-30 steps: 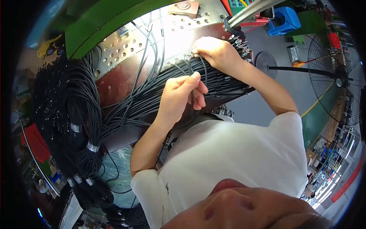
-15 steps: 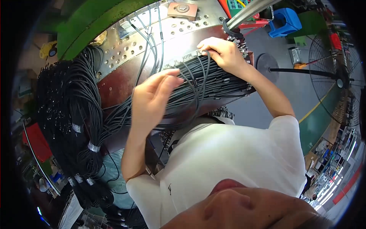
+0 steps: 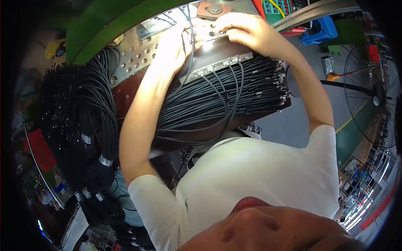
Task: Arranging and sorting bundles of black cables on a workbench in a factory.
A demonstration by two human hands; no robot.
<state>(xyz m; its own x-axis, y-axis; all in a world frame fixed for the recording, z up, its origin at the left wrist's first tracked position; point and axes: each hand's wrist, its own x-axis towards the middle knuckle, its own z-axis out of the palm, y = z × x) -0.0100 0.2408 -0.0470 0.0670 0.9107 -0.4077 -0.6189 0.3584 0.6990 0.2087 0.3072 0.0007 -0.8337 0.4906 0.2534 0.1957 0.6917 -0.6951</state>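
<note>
Black cables (image 3: 217, 100) lie fanned over the dark plate (image 3: 217, 54); left hand (image 3: 176, 42) pinches one, right hand's (image 3: 243, 29) grip unclear.

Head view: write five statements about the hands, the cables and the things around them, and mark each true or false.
1. Both hands are up at the perforated metal plate. True.
2. The left hand has a black cable running past its fingers. True.
3. The cables laid across the bench are white. False: they are black.
4. A floor fan stands to the person's left. False: it stands to the right.
5. The right hand rests on the hanging cable bundles. False: it is at the top of the plate, beside a brown block.
</note>
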